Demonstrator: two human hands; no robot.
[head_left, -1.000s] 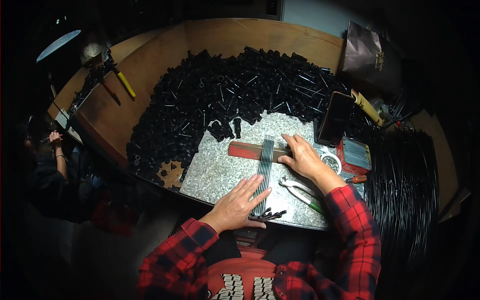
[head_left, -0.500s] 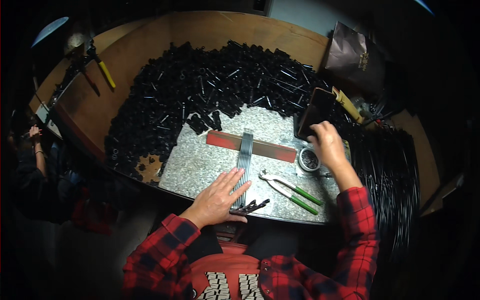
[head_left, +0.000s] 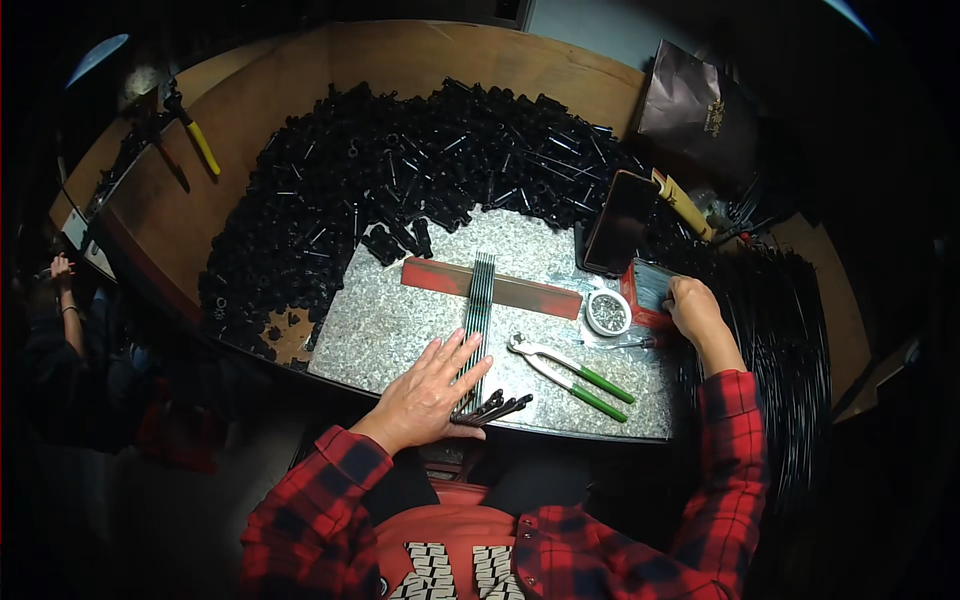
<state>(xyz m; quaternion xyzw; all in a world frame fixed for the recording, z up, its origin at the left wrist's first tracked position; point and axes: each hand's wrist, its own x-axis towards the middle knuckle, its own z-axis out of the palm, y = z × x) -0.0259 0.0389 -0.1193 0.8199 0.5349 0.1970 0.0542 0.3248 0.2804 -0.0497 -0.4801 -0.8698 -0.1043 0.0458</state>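
Note:
My left hand (head_left: 425, 390) lies flat with fingers spread over a row of thin metal rods (head_left: 479, 330). The rods rest side by side across a red-and-brown bar (head_left: 540, 294), and dark pieces (head_left: 497, 407) stick out at their near end beside my thumb. At the right edge of the board, my right hand (head_left: 697, 312) is closed in a pinch at a red tray (head_left: 650, 315); what its fingers hold, if anything, is hidden. Nearby, a round white cup (head_left: 608, 313) holds small shiny bits. Green-handled pincers (head_left: 570, 377) lie between my hands.
A large heap of black parts (head_left: 440, 150) fills the back and left of the speckled board (head_left: 350, 340). A phone (head_left: 618, 222) leans upright behind the cup. Long black rods (head_left: 775, 340) hang at right; a dark paper bag (head_left: 695, 110) stands behind. Yellow-handled pliers (head_left: 203, 148) hang at left.
My right hand has moved right and nearer, from beside the phone to the red tray, uncovering the tray and the cup. My left hand stays on the rods. The whole view has shifted slightly.

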